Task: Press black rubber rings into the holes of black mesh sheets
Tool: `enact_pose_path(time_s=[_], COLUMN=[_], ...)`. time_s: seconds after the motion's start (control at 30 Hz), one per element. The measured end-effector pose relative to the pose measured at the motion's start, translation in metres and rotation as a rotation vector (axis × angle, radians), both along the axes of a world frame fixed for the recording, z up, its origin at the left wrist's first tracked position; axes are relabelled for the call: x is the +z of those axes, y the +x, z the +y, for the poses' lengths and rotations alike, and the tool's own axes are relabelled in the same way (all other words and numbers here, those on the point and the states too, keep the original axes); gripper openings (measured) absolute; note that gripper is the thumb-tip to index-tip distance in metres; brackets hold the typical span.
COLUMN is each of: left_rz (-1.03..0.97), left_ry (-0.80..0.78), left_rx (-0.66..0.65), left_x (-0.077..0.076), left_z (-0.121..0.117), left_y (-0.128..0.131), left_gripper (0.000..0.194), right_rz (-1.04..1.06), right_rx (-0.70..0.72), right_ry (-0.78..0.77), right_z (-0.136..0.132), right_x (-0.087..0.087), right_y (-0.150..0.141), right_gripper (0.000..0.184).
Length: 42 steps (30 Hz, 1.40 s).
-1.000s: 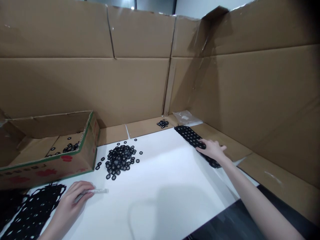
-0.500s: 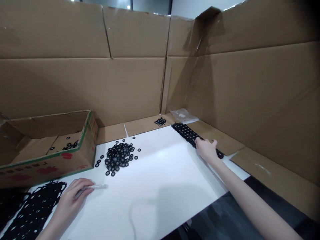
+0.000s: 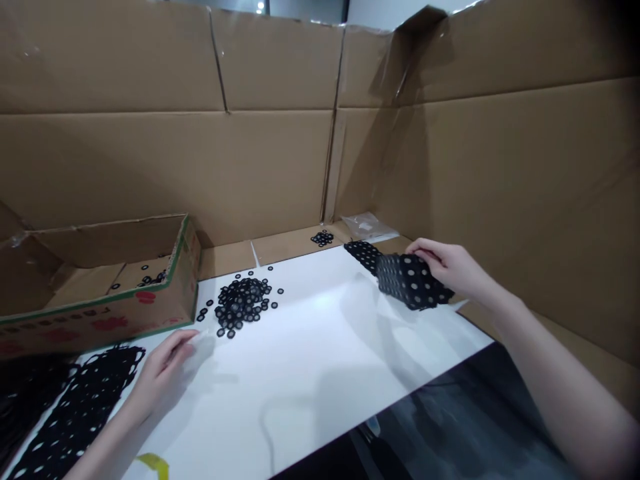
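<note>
My right hand (image 3: pixel 453 267), fingers closed, pinches the upper edge of a black strip with rows of pale dots (image 3: pixel 413 283). The strip's held part is raised and tilted above the white board. Behind it, more black dotted material (image 3: pixel 363 255) lies flat along the board's right edge. My left hand (image 3: pixel 167 363) is closed over the left side of the board, its thumb and finger pinching a clear plastic piece (image 3: pixel 204 337), blurred and hard to make out. Just beyond that hand is a heap of small black rings (image 3: pixel 243 300).
A cardboard box (image 3: pixel 190 280) with some rings inside stands at left. Black netting-like material (image 3: pixel 75 407) lies in front of it. A small ring pile (image 3: pixel 323 238) and a clear bag (image 3: pixel 367 225) sit at the back. Tall cardboard walls (image 3: pixel 275 167) enclose the back and right.
My right hand has lifted part of the dotted strip off the surface and tilted it. My left hand has shifted slightly up, still pinching the clear piece. A yellow piece now shows at the bottom.
</note>
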<state>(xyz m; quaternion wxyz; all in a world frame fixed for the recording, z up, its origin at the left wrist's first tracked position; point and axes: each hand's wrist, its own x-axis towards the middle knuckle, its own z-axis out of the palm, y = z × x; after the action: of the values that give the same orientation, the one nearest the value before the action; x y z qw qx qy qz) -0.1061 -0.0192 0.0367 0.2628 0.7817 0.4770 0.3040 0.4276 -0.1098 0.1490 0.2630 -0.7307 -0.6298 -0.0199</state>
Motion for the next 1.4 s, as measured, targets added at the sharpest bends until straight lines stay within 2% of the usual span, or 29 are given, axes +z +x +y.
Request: enact_pose_path(time_s=[0.13,0.23,0.27,0.33,0.4,0.43,0.57,0.63,0.8,1.0,1.4], left_rz=[-0.123,-0.151,-0.202,-0.324,-0.472,-0.493,-0.538,-0.561,-0.595,-0.651,-0.718], left_ry=[-0.171,-0.276,-0.316,-0.473,-0.659,-0.688,-0.732,-0.745,-0.774,-0.818,-0.860], left_rx=[-0.167,-0.332,-0.387,-0.511,-0.649,-0.669,-0.636,-0.610,-0.558,-0.471,-0.382], left_x=[0.026,0.045,0.049,0.053,0.052,0.050,0.044,0.045,0.052,0.058,0.064], left_z=[-0.003,-0.002,-0.001,0.000,-0.001,-0.002,-0.010,-0.014,-0.019,-0.020,-0.020], left_y=[0.036,0.071,0.082,0.102,0.116,0.121,0.124,0.119,0.102,0.090,0.071], left_gripper=[0.033,0.031,0.036,0.058,0.076,0.078,0.041,0.034,0.034,0.037,0.036], right_rz=[0.125,0.166,0.192,0.238,0.281,0.304,0.386,0.411,0.411,0.361,0.371], right_rx=[0.287,0.459,0.495,0.558,0.590,0.592,0.534,0.499,0.501,0.556,0.617], right_ry=[-0.076,-0.064,-0.054,-0.045,-0.028,-0.016,0.005,-0.013,-0.075,-0.107,-0.159], right_z=[-0.011,-0.015,-0.015,-0.014,-0.011,-0.009,0.001,0.005,0.010,0.012,0.016], right_x=[0.029,0.045,0.048,0.053,0.054,0.053,0.043,0.037,0.024,0.016,0.010], right_y=[-0.049,-0.084,-0.095,-0.112,-0.123,-0.126,-0.129,-0.127,-0.124,-0.127,-0.137], right_gripper=[0.027,0.024,0.023,0.021,0.021,0.021,0.025,0.029,0.038,0.036,0.030])
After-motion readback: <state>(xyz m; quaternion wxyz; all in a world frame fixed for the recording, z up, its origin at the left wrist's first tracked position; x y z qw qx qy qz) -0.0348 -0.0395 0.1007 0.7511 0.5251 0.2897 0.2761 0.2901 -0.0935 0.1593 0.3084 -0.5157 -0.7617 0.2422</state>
